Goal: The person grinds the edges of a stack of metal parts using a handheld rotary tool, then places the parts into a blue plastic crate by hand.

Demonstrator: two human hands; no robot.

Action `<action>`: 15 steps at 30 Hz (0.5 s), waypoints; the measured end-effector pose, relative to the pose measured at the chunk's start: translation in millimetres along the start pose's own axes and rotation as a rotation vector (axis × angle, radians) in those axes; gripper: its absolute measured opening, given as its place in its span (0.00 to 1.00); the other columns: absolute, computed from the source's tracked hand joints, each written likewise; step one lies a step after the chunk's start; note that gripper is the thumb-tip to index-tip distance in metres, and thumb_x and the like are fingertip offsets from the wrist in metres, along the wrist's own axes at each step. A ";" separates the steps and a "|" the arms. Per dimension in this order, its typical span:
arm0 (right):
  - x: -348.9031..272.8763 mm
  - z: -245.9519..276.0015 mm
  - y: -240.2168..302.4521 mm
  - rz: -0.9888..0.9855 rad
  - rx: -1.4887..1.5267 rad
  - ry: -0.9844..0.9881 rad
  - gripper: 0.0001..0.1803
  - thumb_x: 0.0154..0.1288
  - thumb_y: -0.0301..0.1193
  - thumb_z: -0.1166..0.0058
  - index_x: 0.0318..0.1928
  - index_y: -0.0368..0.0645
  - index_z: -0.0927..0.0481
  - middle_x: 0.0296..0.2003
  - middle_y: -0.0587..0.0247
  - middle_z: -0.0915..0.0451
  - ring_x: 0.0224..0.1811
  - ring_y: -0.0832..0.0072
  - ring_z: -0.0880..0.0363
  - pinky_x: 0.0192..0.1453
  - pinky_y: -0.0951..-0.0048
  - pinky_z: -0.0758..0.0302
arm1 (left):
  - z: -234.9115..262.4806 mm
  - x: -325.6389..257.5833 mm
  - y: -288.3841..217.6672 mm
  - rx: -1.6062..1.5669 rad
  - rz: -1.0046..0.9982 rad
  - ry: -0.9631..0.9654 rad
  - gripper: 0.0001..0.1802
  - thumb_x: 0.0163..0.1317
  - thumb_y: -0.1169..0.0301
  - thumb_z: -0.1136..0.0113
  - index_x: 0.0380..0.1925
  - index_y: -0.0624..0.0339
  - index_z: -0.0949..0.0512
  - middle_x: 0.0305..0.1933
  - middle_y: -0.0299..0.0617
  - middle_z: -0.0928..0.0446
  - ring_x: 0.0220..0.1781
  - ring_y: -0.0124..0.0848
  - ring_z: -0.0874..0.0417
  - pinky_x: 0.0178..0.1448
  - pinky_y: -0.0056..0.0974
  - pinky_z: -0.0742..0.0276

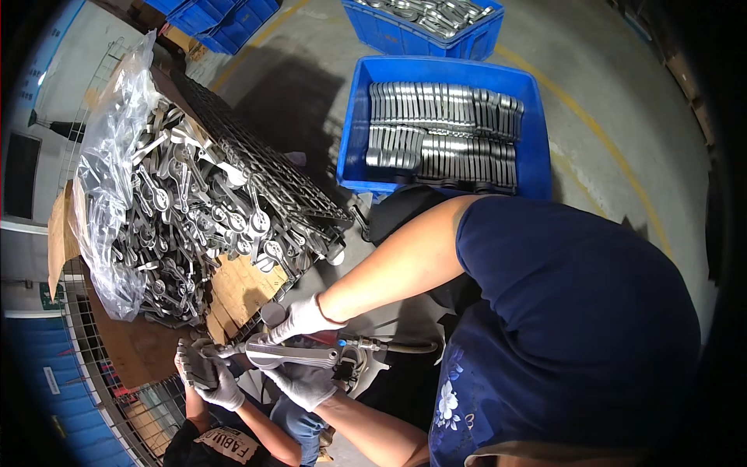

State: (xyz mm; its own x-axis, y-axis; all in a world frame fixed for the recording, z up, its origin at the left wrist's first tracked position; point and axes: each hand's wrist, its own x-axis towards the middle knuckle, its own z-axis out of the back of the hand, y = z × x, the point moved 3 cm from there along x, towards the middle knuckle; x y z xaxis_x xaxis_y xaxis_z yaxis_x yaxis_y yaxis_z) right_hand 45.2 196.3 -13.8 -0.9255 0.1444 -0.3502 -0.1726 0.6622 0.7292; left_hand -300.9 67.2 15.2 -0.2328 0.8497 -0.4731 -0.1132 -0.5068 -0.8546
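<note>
The long grey cast-metal handle piece (296, 356) lies low in the middle of the view, held in the air between two people. Its long axis runs almost level from left to right. The narrow end points left, toward the wearer's hands, and the broader end points right, where it meets a chrome air tool with a grey hose (389, 346).

The left hand (193, 364), in a dark-palmed work glove, is clenched round the narrow left end of the piece. The right hand (226, 391), in a white glove, sits just beneath and touches the left one. Whether it grips anything cannot be told, as its fingers are hidden.

A co-worker in a navy blue shirt (576, 327) leans in from the right. One white-gloved co-worker's hand (305, 319) rests on top of the piece and the other (307, 385) cups it from below.

On the left, the brown cardboard sheet (241, 288) hangs over the black wire-mesh cage (257, 167), close above the hands. A heap of loose grey metal castings (187, 218) is piled there against a clear plastic bag (117, 156).

Open grey concrete floor (607, 117) lies up and to the right, around a blue plastic crate of neatly stacked castings (443, 128). Below the hands, wire rails crowd the lower left edge
</note>
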 end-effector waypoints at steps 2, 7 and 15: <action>-0.1 11.4 -0.8 0.000 -0.012 -0.032 0.26 0.53 0.51 0.33 0.46 0.48 0.18 0.35 0.68 0.19 0.36 0.74 0.23 0.39 0.69 0.26 | -61.0 -28.7 -11.1 0.741 -1.029 -1.025 0.23 0.55 0.85 0.42 0.54 0.69 0.29 0.50 0.46 0.20 0.44 0.32 0.18 0.49 0.32 0.21; 16.3 9.6 -4.4 -0.024 -0.078 -0.051 0.26 0.55 0.52 0.35 0.47 0.47 0.18 0.34 0.68 0.19 0.35 0.75 0.23 0.39 0.69 0.25 | -267.0 -48.5 17.5 0.096 -0.732 -0.890 0.27 0.53 0.71 0.39 0.55 0.67 0.29 0.56 0.48 0.24 0.53 0.39 0.21 0.57 0.41 0.25; 6.5 11.7 -6.8 -0.146 -0.154 -0.075 0.28 0.60 0.57 0.43 0.45 0.45 0.18 0.33 0.65 0.19 0.35 0.77 0.22 0.41 0.72 0.25 | -267.2 -61.3 13.9 -1.259 -0.265 -0.153 0.34 0.64 0.47 0.55 0.60 0.63 0.33 0.60 0.47 0.28 0.57 0.42 0.24 0.61 0.47 0.26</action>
State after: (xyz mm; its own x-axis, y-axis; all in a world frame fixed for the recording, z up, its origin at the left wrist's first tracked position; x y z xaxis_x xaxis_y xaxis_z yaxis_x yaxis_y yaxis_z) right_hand 44.4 201.3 -27.9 -0.8603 0.1128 -0.4971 -0.3578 0.5610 0.7465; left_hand -30.1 46.9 -25.0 -0.4603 0.8348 -0.3019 0.7892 0.2291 -0.5698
